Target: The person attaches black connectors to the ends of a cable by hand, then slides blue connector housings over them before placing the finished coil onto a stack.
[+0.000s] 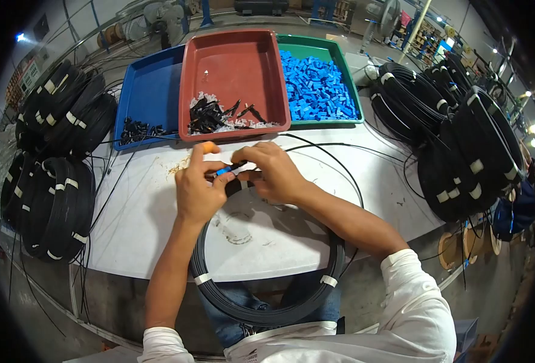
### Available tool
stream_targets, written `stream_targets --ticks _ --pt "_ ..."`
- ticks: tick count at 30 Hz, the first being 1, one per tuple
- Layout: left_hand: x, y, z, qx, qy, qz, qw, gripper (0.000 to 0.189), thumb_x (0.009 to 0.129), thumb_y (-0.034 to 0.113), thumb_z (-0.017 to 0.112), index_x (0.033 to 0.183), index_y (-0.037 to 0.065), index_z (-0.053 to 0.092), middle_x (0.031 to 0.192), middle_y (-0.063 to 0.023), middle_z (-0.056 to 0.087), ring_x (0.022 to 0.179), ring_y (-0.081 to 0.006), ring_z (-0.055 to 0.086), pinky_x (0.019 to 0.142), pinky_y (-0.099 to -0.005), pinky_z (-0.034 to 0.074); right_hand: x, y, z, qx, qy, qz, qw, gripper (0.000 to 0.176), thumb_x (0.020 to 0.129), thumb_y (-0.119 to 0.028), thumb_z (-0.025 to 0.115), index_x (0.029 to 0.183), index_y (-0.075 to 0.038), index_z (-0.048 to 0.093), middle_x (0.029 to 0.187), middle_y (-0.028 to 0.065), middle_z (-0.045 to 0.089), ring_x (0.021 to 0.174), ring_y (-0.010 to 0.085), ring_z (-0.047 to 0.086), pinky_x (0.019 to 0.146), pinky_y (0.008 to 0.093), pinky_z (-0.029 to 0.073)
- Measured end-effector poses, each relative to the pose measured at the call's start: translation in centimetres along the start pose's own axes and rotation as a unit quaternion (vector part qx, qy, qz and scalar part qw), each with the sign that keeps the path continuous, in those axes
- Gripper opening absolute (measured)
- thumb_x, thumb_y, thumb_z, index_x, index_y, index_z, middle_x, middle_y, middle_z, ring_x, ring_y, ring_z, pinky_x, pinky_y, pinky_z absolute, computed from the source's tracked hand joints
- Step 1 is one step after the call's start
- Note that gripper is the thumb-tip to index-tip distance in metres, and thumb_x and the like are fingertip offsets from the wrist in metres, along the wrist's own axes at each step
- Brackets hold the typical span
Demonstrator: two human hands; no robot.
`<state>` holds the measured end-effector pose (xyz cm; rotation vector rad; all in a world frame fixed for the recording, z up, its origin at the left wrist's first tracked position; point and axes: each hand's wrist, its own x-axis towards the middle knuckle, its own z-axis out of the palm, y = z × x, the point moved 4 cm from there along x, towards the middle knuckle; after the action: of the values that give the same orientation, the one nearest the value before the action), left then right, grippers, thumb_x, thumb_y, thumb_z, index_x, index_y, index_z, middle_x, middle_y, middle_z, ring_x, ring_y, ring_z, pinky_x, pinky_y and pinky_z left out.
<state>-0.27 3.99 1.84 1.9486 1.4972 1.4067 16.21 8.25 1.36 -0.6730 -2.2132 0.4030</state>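
Observation:
Between my two hands is a small blue connector [224, 172] with a black part at its right end. My left hand [201, 184] pinches the blue piece between thumb and fingers; an orange covering shows on one fingertip. My right hand [270, 169] closes on the black part beside it. Beneath my hands a coil of black cable [198, 257], bound with white tape, rests partly on the white table [140, 242] and partly over my lap. A loose cable loops out to the right of my right hand.
Behind my hands stand a blue tray [149, 91] with small black parts, a red tray [234, 66] with black pieces and clear scraps, and a green tray [352, 91] full of blue connectors. Taped black cable coils [58, 206] are piled left, and more coils [473, 157] right.

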Motion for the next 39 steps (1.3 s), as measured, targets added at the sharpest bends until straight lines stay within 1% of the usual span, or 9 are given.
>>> stream_targets --ticks 5,7,11,19,21,26,29,35,39 --pt "-1.2 -3.1 -3.3 -0.091 -0.009 -0.098 0.991 0.062 0.080 0.007 0.078 0.133 0.006 0.045 0.106 -0.0168 0.072 0.096 -0.0224 0.071 0.086 -0.0290 0.054 -1.7 -2.3 -0.5 -0.103 -0.001 0.002 0.995 0.068 0.075 -0.014 0.080 0.135 -0.009 0.049 0.129 0.0196 0.058 0.118 0.0389 0.056 0.102 0.0462 0.042" --pt "-4.2 -4.4 -4.9 -0.155 0.010 -0.144 0.977 0.061 0.086 0.016 0.075 0.136 0.006 0.042 0.117 -0.0174 0.068 0.110 -0.0254 0.065 0.098 -0.0352 0.048 -2.9 -2.6 -0.5 0.026 -0.132 0.162 0.978 0.068 0.075 -0.016 0.080 0.134 -0.008 0.048 0.132 0.0211 0.055 0.127 0.0370 0.050 0.105 0.0463 0.040" --pt "-13.1 -1.0 -7.4 -0.053 0.039 -0.129 0.989 0.066 0.091 0.033 0.069 0.142 0.005 0.038 0.143 -0.0209 0.050 0.135 -0.0291 0.046 0.112 -0.0421 0.031 -7.2 -5.6 -2.5 -0.103 -0.057 0.054 0.992 0.065 0.075 -0.019 0.081 0.131 -0.008 0.050 0.138 0.0213 0.049 0.129 0.0381 0.047 0.107 0.0461 0.039" --pt "-25.2 2.1 -3.0 -0.220 0.182 -0.195 0.938 0.054 0.098 0.029 0.061 0.140 0.013 0.032 0.113 -0.0089 0.053 0.103 -0.0208 0.054 0.092 -0.0327 0.043 -12.4 -5.1 -4.3 -0.135 -0.017 0.240 0.961 0.069 0.073 -0.011 0.081 0.134 -0.012 0.049 0.143 0.0238 0.045 0.131 0.0406 0.045 0.105 0.0467 0.040" --pt "-26.1 3.0 -0.1 -0.552 0.182 -0.303 0.755 0.051 0.098 0.036 0.061 0.139 0.022 0.033 0.114 -0.0115 0.056 0.097 -0.0245 0.062 0.083 -0.0373 0.052 -12.4 -5.7 -4.4 -0.116 -0.006 0.234 0.965 0.074 0.071 -0.012 0.083 0.136 -0.012 0.048 0.145 0.0263 0.042 0.132 0.0430 0.044 0.104 0.0476 0.041" --pt "-25.0 4.0 -0.4 -0.584 0.289 -0.270 0.709 0.055 0.097 0.032 0.064 0.141 0.030 0.031 0.114 -0.0139 0.057 0.074 -0.0191 0.065 0.065 -0.0334 0.056 -13.9 -9.2 -3.6 -0.163 -0.030 0.259 0.951 0.077 0.073 -0.016 0.083 0.140 -0.015 0.044 0.148 0.0282 0.039 0.134 0.0439 0.042 0.108 0.0487 0.039" --pt "-26.2 2.4 -2.3 -0.544 0.276 -0.244 0.754 0.061 0.095 0.026 0.068 0.143 0.030 0.030 0.109 -0.0100 0.056 0.057 -0.0101 0.049 0.046 -0.0222 0.043 -15.2 -11.3 -4.2 -0.141 -0.044 0.275 0.950 0.075 0.078 -0.021 0.080 0.143 -0.013 0.042 0.150 0.0286 0.037 0.135 0.0444 0.041 0.110 0.0487 0.037" --pt "-26.5 6.4 -9.4 -0.447 0.242 -0.117 0.853 0.073 0.095 0.015 0.067 0.152 0.022 0.022 0.105 -0.0085 0.052 0.051 -0.0061 0.038 0.040 -0.0183 0.036 -16.3 -11.7 -6.3 0.105 -0.001 0.242 0.965 0.071 0.089 -0.031 0.072 0.146 -0.006 0.038 0.143 0.0279 0.046 0.131 0.0416 0.047 0.108 0.0459 0.040" --pt "-26.0 10.3 -14.3 -0.368 0.195 0.019 0.909 0.083 0.087 -0.001 0.065 0.153 0.023 0.021 0.104 -0.0102 0.053 0.051 -0.0097 0.040 0.045 -0.0228 0.039 -15.7 -6.5 -6.1 0.327 0.064 0.382 0.862 0.073 0.098 -0.055 0.052 0.149 -0.012 0.023 0.134 0.0230 0.053 0.108 0.0307 0.063 0.089 0.0412 0.052"
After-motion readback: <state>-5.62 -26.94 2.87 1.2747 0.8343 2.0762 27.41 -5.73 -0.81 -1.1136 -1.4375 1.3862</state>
